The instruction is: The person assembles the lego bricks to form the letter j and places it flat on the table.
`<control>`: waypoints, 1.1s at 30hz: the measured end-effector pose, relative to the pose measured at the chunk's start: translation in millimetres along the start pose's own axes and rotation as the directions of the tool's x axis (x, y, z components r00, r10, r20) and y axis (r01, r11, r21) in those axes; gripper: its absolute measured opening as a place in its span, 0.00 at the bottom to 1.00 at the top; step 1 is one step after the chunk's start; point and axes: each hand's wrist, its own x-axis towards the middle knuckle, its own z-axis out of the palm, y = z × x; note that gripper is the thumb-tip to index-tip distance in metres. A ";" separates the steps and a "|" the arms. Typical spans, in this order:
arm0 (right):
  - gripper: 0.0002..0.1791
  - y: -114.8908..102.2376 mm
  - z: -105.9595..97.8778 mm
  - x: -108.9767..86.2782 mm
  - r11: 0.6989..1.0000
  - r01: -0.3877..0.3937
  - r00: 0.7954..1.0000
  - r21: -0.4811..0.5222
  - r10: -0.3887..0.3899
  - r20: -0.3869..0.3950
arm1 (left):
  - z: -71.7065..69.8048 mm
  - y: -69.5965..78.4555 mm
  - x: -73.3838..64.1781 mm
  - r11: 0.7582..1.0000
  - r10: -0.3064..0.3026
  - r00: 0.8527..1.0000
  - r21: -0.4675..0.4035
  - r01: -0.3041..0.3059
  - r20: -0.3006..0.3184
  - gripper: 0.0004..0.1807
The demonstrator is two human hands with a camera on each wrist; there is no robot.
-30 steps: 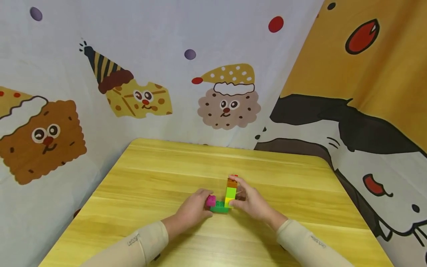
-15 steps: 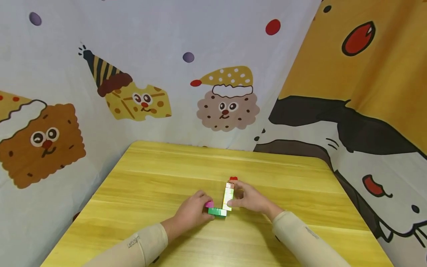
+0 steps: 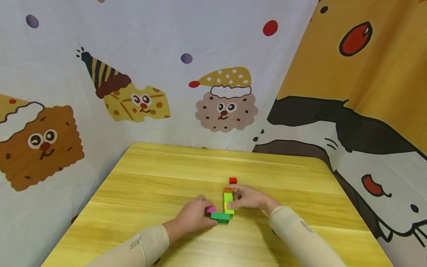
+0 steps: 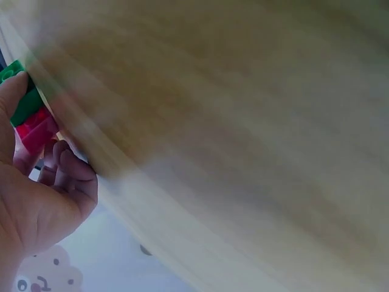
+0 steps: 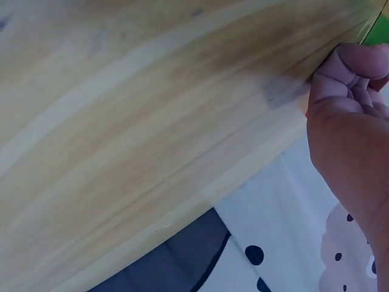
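Observation:
Both hands hold one joined build of toy building blocks above the table's middle. It has a green block (image 3: 220, 217) at the bottom, a pink block (image 3: 211, 210) at its left end and a column at its right end. A yellow block (image 3: 229, 210), a lime block (image 3: 228, 199) and an orange block (image 3: 228, 190) make up that column, which tilts away from me. My left hand (image 3: 193, 215) pinches the left end; its thumb presses the green block (image 4: 25, 106). My right hand (image 3: 248, 196) grips the column, thumb at the yellow block, index finger at the orange end.
A separate red block (image 3: 232, 180) lies on the wooden table (image 3: 150, 170) just beyond my right fingers. A white curtain (image 3: 150, 33) with cartoon prints hangs behind the table's far edge, and a yellow part of it (image 3: 313, 63) hangs at the right.
The build has tipped backward and come slightly nearer to me, so the green block's studs no longer show. The red block, earlier partly behind the column, now shows apart. Both hands keep their hold.

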 end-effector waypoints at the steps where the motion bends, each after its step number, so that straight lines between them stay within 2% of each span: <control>1: 0.47 0.1 -0.1 0.3 1.000 -0.002 1.000 -0.002 0.002 -0.002 | 0.1 -0.3 0.1 1.000 -0.002 1.000 -0.003 0.002 0.000 0.27; 15: 0.48 -2.2 -0.3 0.5 1.000 -0.014 1.000 0.004 0.014 -0.005 | 3.8 -3.6 0.3 0.999 0.011 1.000 0.038 -0.010 -0.026 0.28; 24: 0.49 -2.1 0.6 -1.8 1.000 -0.015 1.000 -0.017 0.015 -0.005 | 2.0 -2.9 -1.2 0.999 -0.006 1.000 0.043 0.006 0.002 0.34; 28: 0.48 0.0 0.7 -3.7 1.000 -0.015 1.000 0.009 0.015 -0.002 | 0.1 -0.7 -1.9 0.999 -0.025 1.000 0.035 0.025 0.011 0.40; 33: 0.44 4.4 -1.5 -6.2 0.997 -0.010 1.000 0.079 0.011 -0.002 | -1.5 0.0 -2.4 0.999 -0.036 0.999 0.006 0.036 0.023 0.44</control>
